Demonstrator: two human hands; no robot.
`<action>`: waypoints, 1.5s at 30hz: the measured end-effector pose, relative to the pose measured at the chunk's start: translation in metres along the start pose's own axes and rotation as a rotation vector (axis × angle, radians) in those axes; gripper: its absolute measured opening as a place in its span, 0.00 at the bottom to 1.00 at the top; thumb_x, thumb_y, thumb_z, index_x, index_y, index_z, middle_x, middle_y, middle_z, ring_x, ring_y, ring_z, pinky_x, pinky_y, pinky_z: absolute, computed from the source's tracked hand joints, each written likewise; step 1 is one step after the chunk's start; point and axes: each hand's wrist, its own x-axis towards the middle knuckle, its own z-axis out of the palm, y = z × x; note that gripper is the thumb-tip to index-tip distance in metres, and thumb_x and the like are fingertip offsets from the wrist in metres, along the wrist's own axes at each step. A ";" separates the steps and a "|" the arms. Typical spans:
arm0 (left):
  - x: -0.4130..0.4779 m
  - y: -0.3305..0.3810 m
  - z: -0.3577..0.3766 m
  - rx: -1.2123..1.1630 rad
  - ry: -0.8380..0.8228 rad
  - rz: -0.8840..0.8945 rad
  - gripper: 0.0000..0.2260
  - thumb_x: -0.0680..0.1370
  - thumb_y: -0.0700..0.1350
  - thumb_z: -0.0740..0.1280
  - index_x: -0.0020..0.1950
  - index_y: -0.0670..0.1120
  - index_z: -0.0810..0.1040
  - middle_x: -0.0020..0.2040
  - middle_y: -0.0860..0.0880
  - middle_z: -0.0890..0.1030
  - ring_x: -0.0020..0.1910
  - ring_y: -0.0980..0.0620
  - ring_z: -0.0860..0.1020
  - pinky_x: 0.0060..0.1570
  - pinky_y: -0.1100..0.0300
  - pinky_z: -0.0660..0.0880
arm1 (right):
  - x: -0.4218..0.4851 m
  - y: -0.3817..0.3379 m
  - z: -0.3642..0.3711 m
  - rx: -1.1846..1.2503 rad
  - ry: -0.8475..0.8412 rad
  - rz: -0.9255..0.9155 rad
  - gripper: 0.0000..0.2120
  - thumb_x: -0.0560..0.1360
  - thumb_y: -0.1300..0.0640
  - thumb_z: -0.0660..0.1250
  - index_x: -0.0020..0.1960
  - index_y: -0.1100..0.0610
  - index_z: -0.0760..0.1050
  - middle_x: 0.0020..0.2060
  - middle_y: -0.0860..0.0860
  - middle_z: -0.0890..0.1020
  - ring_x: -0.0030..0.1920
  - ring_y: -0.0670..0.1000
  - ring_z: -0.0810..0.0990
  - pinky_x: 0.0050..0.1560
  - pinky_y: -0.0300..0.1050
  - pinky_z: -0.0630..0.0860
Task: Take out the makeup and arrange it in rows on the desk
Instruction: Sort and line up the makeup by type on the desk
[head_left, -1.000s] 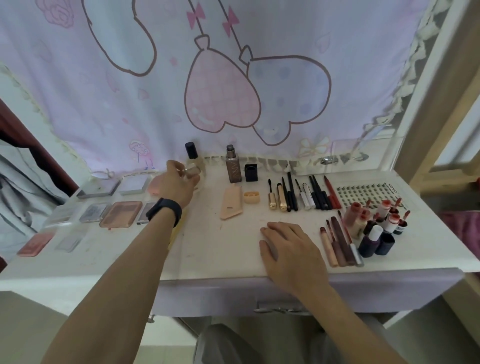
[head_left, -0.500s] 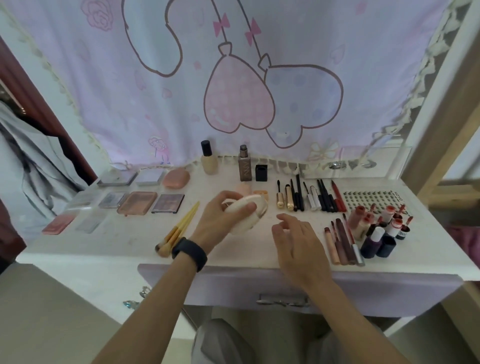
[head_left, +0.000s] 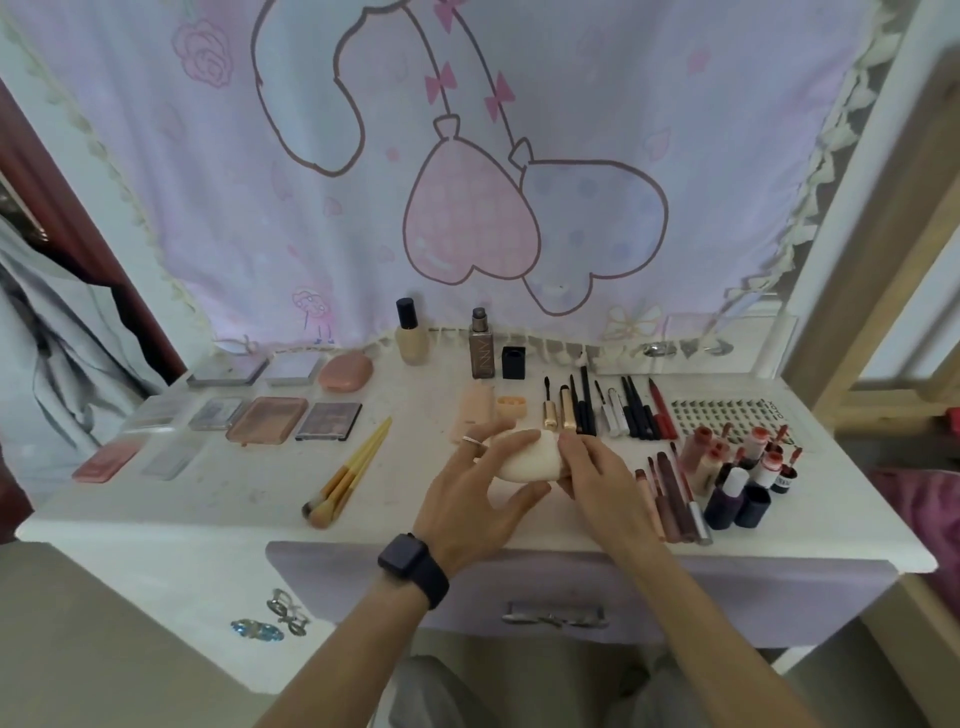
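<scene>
A cream oval compact (head_left: 527, 460) is held over the middle of the white desk (head_left: 234, 499). My left hand (head_left: 475, 493) grips it from the left and below, and my right hand (head_left: 602, 478) holds its right end. Palettes (head_left: 267, 420) lie in rows at the left. Yellow brushes (head_left: 350, 470) lie left of my hands. Two foundation bottles (head_left: 412, 332) stand at the back. Pencils and mascaras (head_left: 608, 408) form a row right of centre. Lip tubes (head_left: 670, 493) and small bottles (head_left: 743, 475) fill the right side.
A pink cartoon curtain (head_left: 467, 182) hangs behind the desk. The closed drawer (head_left: 556, 616) sits below the desk's front edge, above my knees. A lash sheet (head_left: 722, 415) lies at the far right. Hair clips (head_left: 283, 618) show on the lower left ledge. A wooden frame (head_left: 883, 291) stands to the right.
My left hand came back from the bottle at the rear with the cream compact. My right hand lifted off the desk and took hold of the compact's right end.
</scene>
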 end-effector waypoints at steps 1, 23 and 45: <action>0.000 -0.004 0.001 0.066 0.020 0.039 0.22 0.76 0.62 0.66 0.68 0.60 0.70 0.68 0.54 0.70 0.59 0.55 0.75 0.53 0.60 0.78 | 0.000 0.000 0.001 0.021 0.000 0.014 0.19 0.83 0.45 0.58 0.52 0.60 0.78 0.47 0.61 0.81 0.47 0.60 0.80 0.56 0.61 0.79; 0.013 -0.004 -0.011 -0.314 0.002 -0.459 0.16 0.79 0.59 0.65 0.46 0.48 0.85 0.42 0.50 0.84 0.41 0.57 0.79 0.41 0.61 0.75 | -0.010 0.012 0.001 -0.179 -0.101 -0.143 0.16 0.78 0.36 0.60 0.59 0.43 0.74 0.35 0.52 0.82 0.29 0.46 0.75 0.32 0.45 0.73; 0.017 -0.002 -0.013 -0.379 -0.016 -0.562 0.25 0.74 0.68 0.63 0.46 0.48 0.86 0.42 0.48 0.85 0.41 0.52 0.82 0.45 0.52 0.80 | -0.011 0.019 -0.005 -0.128 -0.109 -0.246 0.13 0.80 0.54 0.68 0.62 0.40 0.73 0.48 0.40 0.79 0.37 0.53 0.79 0.41 0.57 0.80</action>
